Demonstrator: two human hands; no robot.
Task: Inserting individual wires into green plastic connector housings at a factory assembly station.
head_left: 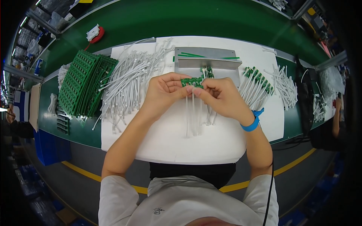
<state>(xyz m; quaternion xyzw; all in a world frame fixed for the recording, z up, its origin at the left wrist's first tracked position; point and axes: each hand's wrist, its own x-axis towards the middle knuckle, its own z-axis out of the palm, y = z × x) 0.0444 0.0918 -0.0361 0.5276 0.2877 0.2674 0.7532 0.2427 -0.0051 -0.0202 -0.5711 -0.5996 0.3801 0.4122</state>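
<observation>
Both hands meet over the white sheet (pixel 169 145), pinching a small green circuit board strip (pixel 191 81). My left hand (pixel 166 88) grips its left part between thumb and fingers. On its right end my right hand (pixel 220 94), with a blue band (pixel 253 121) at the wrist, is closed too. Several white cables (pixel 194 116) hang down from the strip. Just beyond the hands stands a grey metal fixture (pixel 209 59) with thin green strips (pixel 192 55) on it. Another piece of green board (pixel 206 71) with cables sits by the fixture, partly hidden by my right hand.
A big heap of white cables (pixel 130 75) lies left, beside stacked green circuit board panels (pixel 81 83). Right of the fixture are boards with cables attached (pixel 256 84) and more loose cables (pixel 285 88). A red-and-white coil (pixel 97 34) lies at the back left. Other people's arms show at both sides.
</observation>
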